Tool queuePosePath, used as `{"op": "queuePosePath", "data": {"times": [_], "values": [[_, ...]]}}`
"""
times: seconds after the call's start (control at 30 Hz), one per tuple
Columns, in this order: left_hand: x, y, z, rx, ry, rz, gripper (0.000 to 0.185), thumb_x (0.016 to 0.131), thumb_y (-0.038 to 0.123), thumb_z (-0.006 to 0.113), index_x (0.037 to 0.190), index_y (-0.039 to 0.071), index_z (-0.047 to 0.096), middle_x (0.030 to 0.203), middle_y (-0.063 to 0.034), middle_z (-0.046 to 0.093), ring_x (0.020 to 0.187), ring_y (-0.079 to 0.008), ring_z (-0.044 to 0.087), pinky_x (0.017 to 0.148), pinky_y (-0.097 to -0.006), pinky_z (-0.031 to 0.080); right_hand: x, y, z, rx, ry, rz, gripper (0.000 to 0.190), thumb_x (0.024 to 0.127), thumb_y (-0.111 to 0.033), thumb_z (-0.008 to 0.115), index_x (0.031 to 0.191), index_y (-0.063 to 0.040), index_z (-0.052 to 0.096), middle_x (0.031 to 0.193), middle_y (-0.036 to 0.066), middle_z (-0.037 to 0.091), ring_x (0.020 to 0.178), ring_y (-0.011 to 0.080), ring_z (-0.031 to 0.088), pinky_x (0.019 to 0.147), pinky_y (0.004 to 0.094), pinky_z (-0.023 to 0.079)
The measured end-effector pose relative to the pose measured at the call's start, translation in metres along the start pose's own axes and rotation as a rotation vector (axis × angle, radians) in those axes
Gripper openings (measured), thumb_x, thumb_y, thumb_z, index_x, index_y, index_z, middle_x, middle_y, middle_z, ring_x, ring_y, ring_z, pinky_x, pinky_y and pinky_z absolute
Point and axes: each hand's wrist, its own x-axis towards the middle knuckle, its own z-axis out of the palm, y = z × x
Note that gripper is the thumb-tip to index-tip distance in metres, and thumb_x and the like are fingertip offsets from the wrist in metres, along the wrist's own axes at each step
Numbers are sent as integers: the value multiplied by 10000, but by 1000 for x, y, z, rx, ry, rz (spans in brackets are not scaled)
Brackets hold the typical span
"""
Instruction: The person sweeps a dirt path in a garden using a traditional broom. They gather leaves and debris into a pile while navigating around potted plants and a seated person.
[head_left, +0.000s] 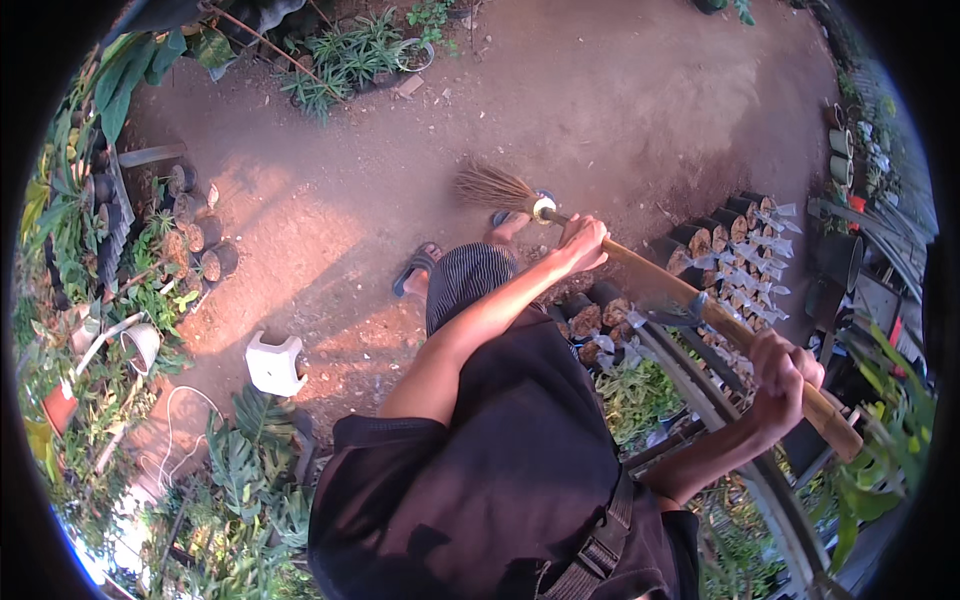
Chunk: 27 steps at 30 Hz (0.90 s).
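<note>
A stick broom with a long wooden handle (660, 281) runs slantwise across my front, from upper left to lower right. My left hand (583, 244) is wrapped around the lower part of the handle, near the brush. Higher up, close to the handle's top end, my right hand (784, 367) grips it too. The brown bristles (493, 187) point left over the dirt ground (360, 157), just ahead of my feet. A pale collar (543, 207) binds the bristles to the stick. Whether their tips touch the soil cannot be told.
Rows of black planting bags (697, 241) with clear plastic pieces stand to my right, beside a metal rail (694, 375). To my left are a white plastic stool (274, 364) and more potted plants (217, 261). Leafy plants (349, 56) and a brick piece (409, 86) lie ahead.
</note>
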Motion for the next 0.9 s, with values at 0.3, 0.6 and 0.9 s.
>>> {"op": "queuePosePath", "data": {"times": [0.3, 0.6, 0.9], "values": [[6, 9, -56, 79, 107, -184, 224, 797, 153, 562, 624, 14, 593, 689, -147, 619, 713, -320, 597, 687, -451, 455, 82, 0, -20, 196, -375, -97, 318, 738, -29, 545, 503, -70, 335, 445, 45, 412, 381, 165, 407, 445, 322, 384], [132, 1, 23, -123, 206, -241, 296, 804, 222, 564, 606, 6, 601, 660, -187, 606, 690, -364, 614, 645, -455, 470, 152, 36, -80, -83, -405, 25, 274, 766, -3, 493, 537, -26, 346, 507, 49, 434, 466, 127, 414, 452, 282, 340], [288, 88, 25, -64, 170, -271, 191, 752, 186, 584, 648, 26, 601, 705, -163, 621, 721, -342, 612, 686, -465, 450, 252, 25, -244, 144, -448, -195, 279, 759, -39, 472, 538, -96, 312, 458, 9, 372, 394, 140, 343, 435, 306, 315]]}}
